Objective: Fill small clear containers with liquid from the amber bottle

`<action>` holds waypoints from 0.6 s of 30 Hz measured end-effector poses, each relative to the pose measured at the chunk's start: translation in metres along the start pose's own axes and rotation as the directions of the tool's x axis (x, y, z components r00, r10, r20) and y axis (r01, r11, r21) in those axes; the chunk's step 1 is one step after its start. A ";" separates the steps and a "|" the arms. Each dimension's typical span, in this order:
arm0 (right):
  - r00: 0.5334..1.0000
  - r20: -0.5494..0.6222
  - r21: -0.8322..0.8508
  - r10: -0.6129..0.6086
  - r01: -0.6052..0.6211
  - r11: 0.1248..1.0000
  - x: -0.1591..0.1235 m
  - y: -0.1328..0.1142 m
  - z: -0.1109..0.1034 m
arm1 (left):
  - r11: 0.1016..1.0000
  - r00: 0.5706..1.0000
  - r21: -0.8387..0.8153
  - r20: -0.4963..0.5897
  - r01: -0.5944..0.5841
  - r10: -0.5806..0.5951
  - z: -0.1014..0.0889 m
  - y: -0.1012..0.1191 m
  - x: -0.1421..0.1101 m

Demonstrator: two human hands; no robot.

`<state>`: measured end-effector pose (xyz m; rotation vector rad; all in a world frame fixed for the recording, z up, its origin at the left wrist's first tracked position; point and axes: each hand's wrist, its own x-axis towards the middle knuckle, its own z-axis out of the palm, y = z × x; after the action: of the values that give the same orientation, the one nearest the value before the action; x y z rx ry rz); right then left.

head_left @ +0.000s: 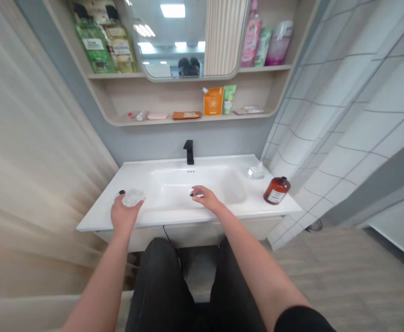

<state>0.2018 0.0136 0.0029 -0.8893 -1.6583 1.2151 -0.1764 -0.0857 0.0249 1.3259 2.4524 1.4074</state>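
Note:
On the left end of the white sink counter, my left hand (123,216) is curved around the near side of a clear, see-through container (133,198), thumb on its right and fingers on its left. A small black piece (122,192) shows at those fingertips. Over the basin (236,184), my right hand (204,197) has its thumb and fingers bent toward each other in a pinch. Between its fingertips is a small black object (192,195), too small to name.
A black faucet (189,152) stands behind the basin. On the counter's right are a clear pump bottle (256,171) and a brown bottle (277,190). Above, a mirrored shelf unit (195,121) holds several bottles, an orange pouch (213,101) and a green tube (228,99). A curtain (39,152) hangs at left.

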 end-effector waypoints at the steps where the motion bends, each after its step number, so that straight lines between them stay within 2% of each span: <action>1: 1.000 -0.001 -0.001 0.002 -0.002 1.000 0.000 0.000 0.000 | 0.999 0.999 0.053 -0.045 0.004 -0.002 -0.004 -0.009 0.004; 7: 0.999 -0.037 -0.037 0.010 -0.011 0.999 0.001 0.002 0.000 | 0.993 0.991 0.115 -0.122 -0.041 0.055 -0.011 -0.045 0.022; 13: 0.994 -0.107 -0.123 0.018 -0.031 0.992 0.001 -0.005 0.003 | 0.984 0.985 0.157 -0.141 -0.078 0.101 -0.006 -0.050 0.031; 16: 0.965 -0.240 -0.238 -0.105 0.046 0.970 -0.008 -0.018 0.003 | 0.981 0.985 0.171 -0.129 -0.088 0.111 -0.005 -0.046 0.027; 18: 0.899 -0.353 -0.364 -0.259 0.123 0.923 -0.022 -0.027 -0.004 | 0.978 0.982 0.178 -0.136 -0.105 0.130 -0.005 -0.045 0.023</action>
<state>0.2126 -0.0123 0.0242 -1.0658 -1.5912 0.5719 -0.2228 -0.0844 0.0046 1.4734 2.6852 1.3947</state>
